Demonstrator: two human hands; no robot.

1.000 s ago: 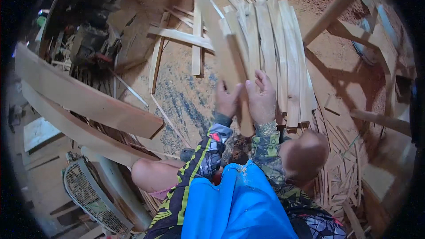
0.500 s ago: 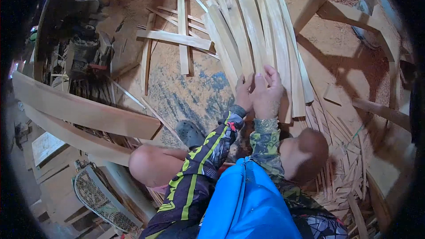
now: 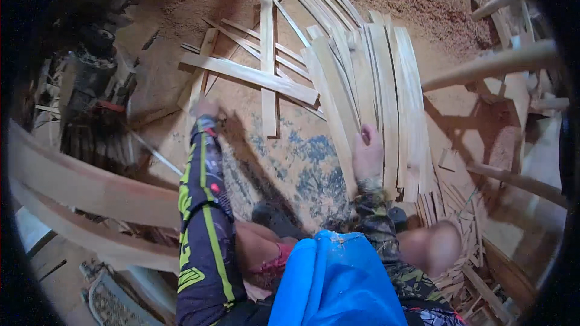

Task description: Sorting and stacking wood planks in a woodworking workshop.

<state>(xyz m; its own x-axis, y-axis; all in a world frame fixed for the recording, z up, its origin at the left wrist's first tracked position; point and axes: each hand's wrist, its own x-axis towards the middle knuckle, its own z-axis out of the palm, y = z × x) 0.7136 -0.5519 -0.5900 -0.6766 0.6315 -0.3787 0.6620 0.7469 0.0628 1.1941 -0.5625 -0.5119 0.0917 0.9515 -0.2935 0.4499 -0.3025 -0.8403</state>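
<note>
Left hand [image 3: 207,110] now across floorspace [image 3: 302,158], grip unclear; right hand [image 3: 368,156] curled near boards' [image 3: 386,96] edge

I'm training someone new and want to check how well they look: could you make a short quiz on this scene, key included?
1. Multiple choice: the right hand is nearest to
A) the curved boards
B) the row of slats
C) the wheel

2. True or false: the left hand is apart from that row, to its left.

3. Fill in: the cloth at the lower edge of the picture is ____ in colour.

Key: 1. B; 2. True; 3. Blue
</note>
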